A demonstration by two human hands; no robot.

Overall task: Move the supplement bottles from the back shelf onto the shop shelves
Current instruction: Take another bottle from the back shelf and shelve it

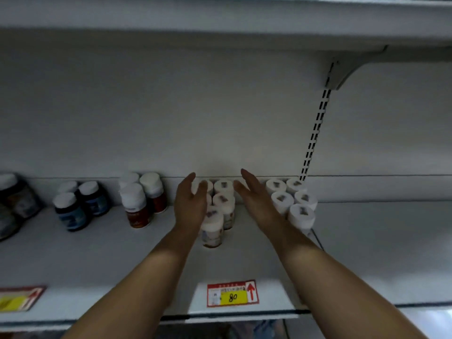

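Several white-capped supplement bottles stand in a tight cluster at the middle of the white shop shelf, the front one nearest me. My left hand is at the cluster's left side with straight fingers, and it covers part of the back-left bottle. My right hand is held flat, fingers straight, at the cluster's right side. Neither hand holds a bottle. A second group of white bottles stands just right of my right hand.
Further left on the shelf stand red-labelled bottles, blue-labelled bottles and dark jars. A red and yellow price tag marked 80 sits on the front edge. A slotted upright and a bracket hold the shelf above.
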